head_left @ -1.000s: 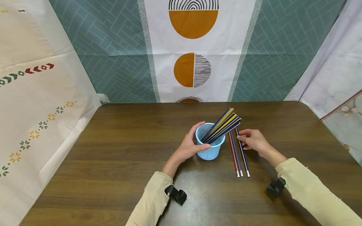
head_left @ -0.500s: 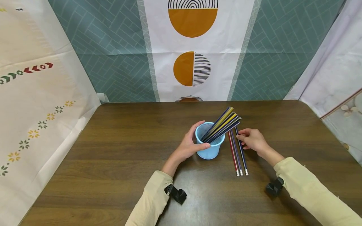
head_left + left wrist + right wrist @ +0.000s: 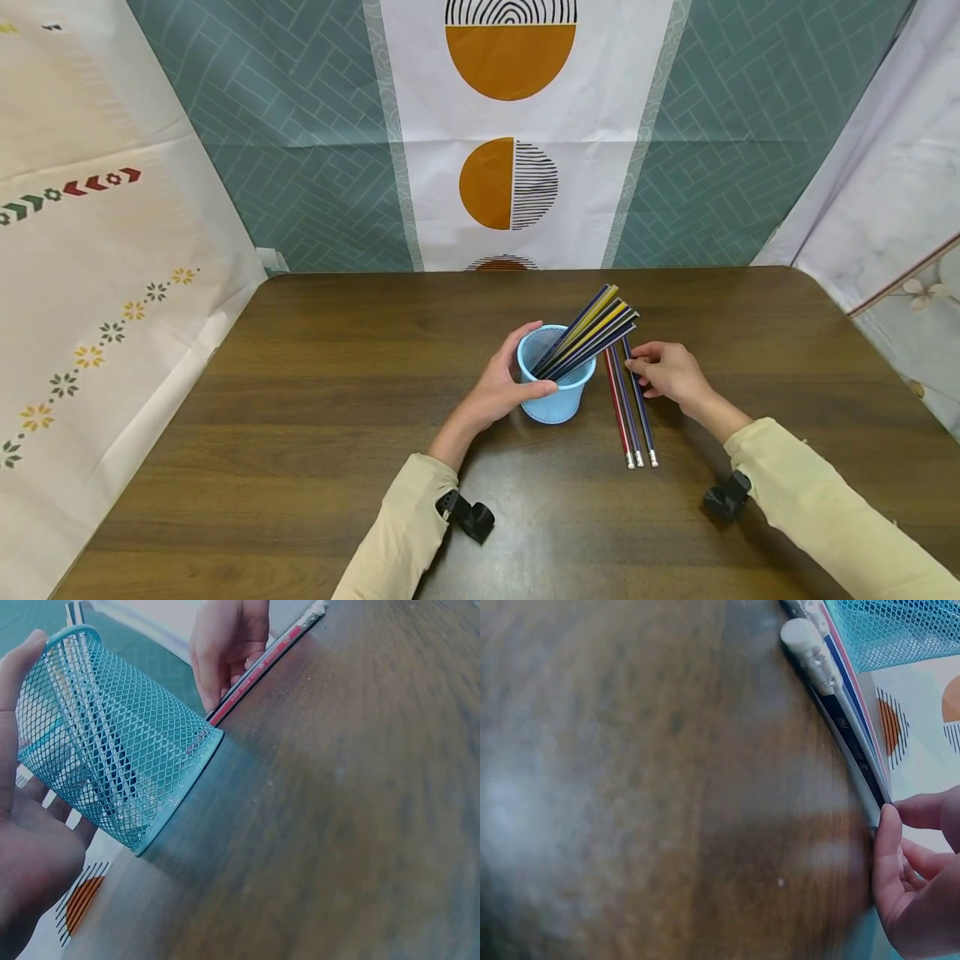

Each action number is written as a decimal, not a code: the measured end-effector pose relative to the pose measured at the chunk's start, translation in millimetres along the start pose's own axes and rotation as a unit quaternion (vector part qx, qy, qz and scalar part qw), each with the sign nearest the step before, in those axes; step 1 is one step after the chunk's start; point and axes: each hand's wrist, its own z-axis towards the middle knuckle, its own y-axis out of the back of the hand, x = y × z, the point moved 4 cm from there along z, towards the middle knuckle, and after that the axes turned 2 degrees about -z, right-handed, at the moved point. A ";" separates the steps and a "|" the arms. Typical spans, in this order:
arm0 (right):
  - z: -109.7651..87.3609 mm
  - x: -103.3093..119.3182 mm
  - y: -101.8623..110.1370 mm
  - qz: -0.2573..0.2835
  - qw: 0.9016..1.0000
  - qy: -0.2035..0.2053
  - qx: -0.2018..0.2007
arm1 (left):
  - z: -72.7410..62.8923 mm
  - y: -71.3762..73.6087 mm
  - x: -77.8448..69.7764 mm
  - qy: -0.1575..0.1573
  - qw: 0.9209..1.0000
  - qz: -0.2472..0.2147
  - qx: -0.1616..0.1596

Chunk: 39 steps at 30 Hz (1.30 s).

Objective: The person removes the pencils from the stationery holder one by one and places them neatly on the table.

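Note:
My left hand grips a light blue mesh pencil cup from its left side, the thumb across the front of the rim. Several dark and yellow pencils lean to the right inside the cup. Just right of it, a red pencil and a blue pencil lie side by side on the table, eraser ends toward me. My right hand pinches a dark blue pencil beside them; in the right wrist view thumb and finger meet on this dark pencil, its white eraser at the near end.
The brown wooden table extends all around the cup. At its back hangs a teal and white patterned curtain. Pale cloths hang at left and right. A small black camera sits on each wrist.
The dark blue pencil under my right hand has shifted very slightly left, closer to the other two. My left hand and the cup stay in place.

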 end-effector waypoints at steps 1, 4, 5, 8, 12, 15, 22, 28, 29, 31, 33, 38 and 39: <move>-0.2 -0.1 0.1 -0.001 1.000 0.000 -0.001 | 0.0 -0.1 0.1 -0.001 1.000 0.001 0.000; -1.0 -0.2 0.7 -0.006 1.000 -0.002 -0.005 | -0.1 -0.3 0.1 0.000 1.000 0.006 0.001; -1.4 -0.2 0.9 -0.007 1.000 -0.003 -0.006 | 0.0 -0.3 0.1 0.000 1.000 0.008 0.000; -2.2 0.0 1.1 -0.009 1.000 -0.004 -0.008 | -0.1 -0.6 -0.1 0.000 1.000 0.009 0.000; -2.8 0.2 1.1 -0.011 1.000 -0.004 -0.011 | -0.1 -1.2 -0.3 -0.002 1.000 0.004 -0.001; -3.1 0.7 1.8 -0.023 1.000 0.000 -0.015 | -0.2 -1.4 -0.4 -0.002 1.000 0.000 -0.001; -3.7 0.8 3.7 -0.040 0.999 0.010 -0.020 | -0.7 -0.8 -0.2 0.000 1.000 0.002 -0.001; -3.7 1.1 4.6 -0.036 0.999 0.008 -0.026 | -0.4 -0.1 0.5 -0.002 1.000 -0.001 -0.003; -3.8 1.3 4.8 -0.036 0.999 0.008 -0.027 | -0.3 0.1 0.6 -0.002 1.000 -0.001 -0.004; -4.2 2.0 5.2 -0.035 0.999 0.009 -0.029 | -0.2 0.4 0.7 -0.003 1.000 -0.001 -0.005; -4.3 2.8 6.0 -0.033 0.999 0.013 -0.034 | -0.1 0.5 0.9 -0.003 1.000 0.000 -0.006; -8.1 9.5 8.4 -0.016 0.998 0.042 -0.044 | -0.1 0.5 1.2 -0.001 1.000 0.000 -0.003; -9.2 11.2 8.7 -0.008 0.998 0.049 -0.043 | -0.1 0.4 1.3 -0.002 1.000 -0.001 -0.002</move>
